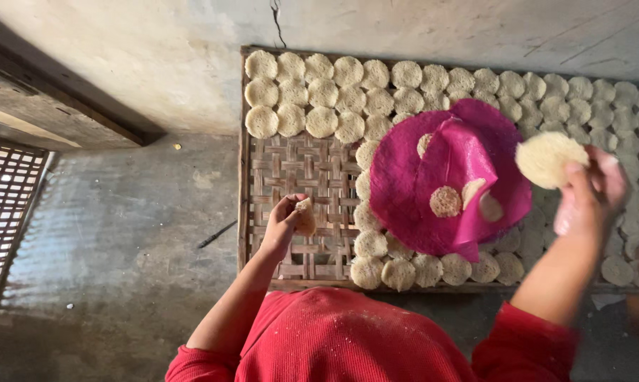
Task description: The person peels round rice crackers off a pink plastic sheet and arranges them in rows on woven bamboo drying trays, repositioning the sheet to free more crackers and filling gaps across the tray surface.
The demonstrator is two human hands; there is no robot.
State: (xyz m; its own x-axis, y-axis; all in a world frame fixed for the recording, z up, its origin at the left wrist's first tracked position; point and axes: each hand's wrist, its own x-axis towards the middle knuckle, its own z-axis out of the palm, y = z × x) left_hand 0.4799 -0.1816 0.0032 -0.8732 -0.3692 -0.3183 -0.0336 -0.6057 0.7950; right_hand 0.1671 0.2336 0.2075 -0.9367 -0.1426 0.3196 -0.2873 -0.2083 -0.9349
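Observation:
A woven bamboo tray lies on the floor, covered along its far and right parts with several pale round cakes. A bright pink cloth lies crumpled on the cakes, with three cakes on it. My right hand is raised over the tray's right part and holds one round pale cake by its edge. My left hand hovers over the bare weave near the tray's front left, fingers closed on a small pale piece. Red sleeves cover both my arms.
A grey concrete floor stretches to the left of the tray, with a thin dark stick on it. A lattice frame leans at the far left. A pale wall runs behind the tray.

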